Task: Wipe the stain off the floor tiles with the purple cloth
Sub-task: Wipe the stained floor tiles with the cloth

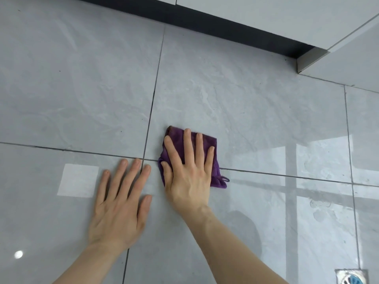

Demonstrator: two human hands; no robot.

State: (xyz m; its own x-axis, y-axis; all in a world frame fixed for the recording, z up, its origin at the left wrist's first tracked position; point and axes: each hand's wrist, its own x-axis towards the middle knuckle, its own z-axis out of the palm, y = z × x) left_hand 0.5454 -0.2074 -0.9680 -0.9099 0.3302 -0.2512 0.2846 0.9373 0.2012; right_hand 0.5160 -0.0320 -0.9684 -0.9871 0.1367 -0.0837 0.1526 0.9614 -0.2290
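A folded purple cloth (176, 138) lies on the glossy grey floor tiles (256, 111), just right of where two grout lines cross. My right hand (189, 173) presses flat on top of it with fingers spread, covering most of it; a small loop sticks out at the cloth's lower right corner. My left hand (121, 199) rests palm down on the bare tile to the left of the cloth, fingers apart, holding nothing. Any stain under the cloth is hidden; a brownish mark shows on the cloth's far corner.
A dark skirting strip (215, 21) runs along the far wall under white cabinet fronts. A metal corner trim (309, 60) juts out at upper right. A floor drain (351, 277) sits at the bottom right edge. Window light reflects on the tiles to the right.
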